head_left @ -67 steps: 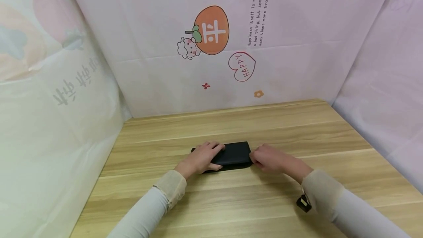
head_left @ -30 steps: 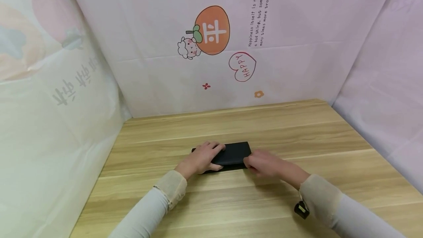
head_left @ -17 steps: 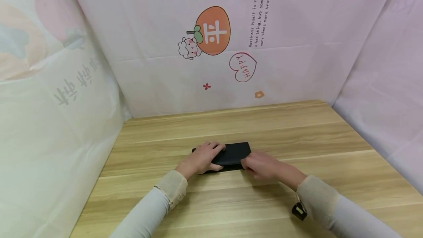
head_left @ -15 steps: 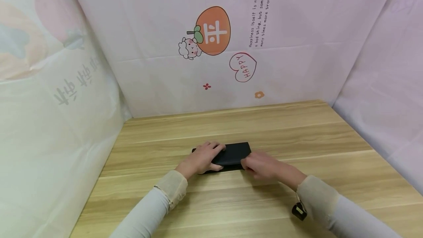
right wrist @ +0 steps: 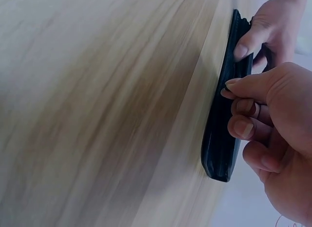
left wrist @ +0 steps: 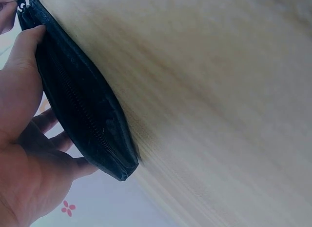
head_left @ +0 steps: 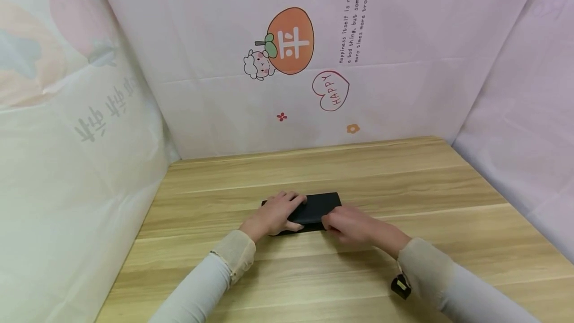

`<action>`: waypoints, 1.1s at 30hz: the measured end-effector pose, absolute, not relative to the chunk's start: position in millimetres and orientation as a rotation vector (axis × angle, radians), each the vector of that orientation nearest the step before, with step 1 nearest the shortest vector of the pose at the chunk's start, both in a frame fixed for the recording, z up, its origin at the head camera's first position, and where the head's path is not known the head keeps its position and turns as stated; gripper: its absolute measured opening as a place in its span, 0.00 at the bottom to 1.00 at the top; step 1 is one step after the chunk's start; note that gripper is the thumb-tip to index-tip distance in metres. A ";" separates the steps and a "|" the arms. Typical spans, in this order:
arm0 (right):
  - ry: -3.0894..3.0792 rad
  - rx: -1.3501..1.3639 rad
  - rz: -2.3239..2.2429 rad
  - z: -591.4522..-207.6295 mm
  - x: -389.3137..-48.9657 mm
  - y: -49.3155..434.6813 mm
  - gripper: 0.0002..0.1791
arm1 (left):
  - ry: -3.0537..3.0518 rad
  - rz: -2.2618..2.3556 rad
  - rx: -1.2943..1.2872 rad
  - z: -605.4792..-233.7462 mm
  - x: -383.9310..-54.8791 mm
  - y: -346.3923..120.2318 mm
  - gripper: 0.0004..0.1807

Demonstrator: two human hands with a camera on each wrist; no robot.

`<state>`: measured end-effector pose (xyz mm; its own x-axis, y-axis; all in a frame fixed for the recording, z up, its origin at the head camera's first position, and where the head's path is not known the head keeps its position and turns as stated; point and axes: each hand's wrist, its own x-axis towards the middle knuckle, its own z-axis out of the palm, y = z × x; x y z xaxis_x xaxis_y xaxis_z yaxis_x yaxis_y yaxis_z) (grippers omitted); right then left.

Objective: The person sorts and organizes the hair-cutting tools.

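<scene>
A long black zip wallet (head_left: pixel 320 206) lies on the table. My left hand (head_left: pixel 280 213) holds its left part, fingers over the top and thumb at the near edge. My right hand (head_left: pixel 350 223) is at the near edge, right of my left thumb. In the left wrist view a line of zipper teeth (left wrist: pixel 87 114) runs along the wallet's side, and the right fingers pinch a small dark zipper pull (left wrist: pixel 20 2) at the upper left. The right wrist view shows thumb and forefinger pressed together against that edge, the other fingers curled.
The wood-grain table (head_left: pixel 224 283) carries the wallet near its middle. White printed cloth (head_left: pixel 215 113) hangs behind it and along both sides. A small black device (head_left: pixel 400 286) sits at the right sleeve cuff.
My right hand has moved left along the wallet's near edge, from its right corner toward my left thumb. The left hand and the wallet have stayed in place.
</scene>
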<state>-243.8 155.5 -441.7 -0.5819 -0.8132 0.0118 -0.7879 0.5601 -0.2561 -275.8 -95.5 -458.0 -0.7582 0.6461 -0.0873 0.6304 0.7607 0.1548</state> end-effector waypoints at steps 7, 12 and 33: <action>2.659 -1.368 -0.353 -443.3 -246.1 145.4 0.16 | 2.811 0.182 1.027 -456.0 -275.1 -96.1 0.38; 2.655 -1.364 -0.356 -442.9 -247.3 142.2 0.15 | 2.814 0.196 1.023 -456.5 -275.8 -95.8 0.38; 2.659 -1.371 -0.331 -442.6 -249.5 123.5 0.18 | 2.810 0.216 1.027 -455.0 -277.2 -98.0 0.39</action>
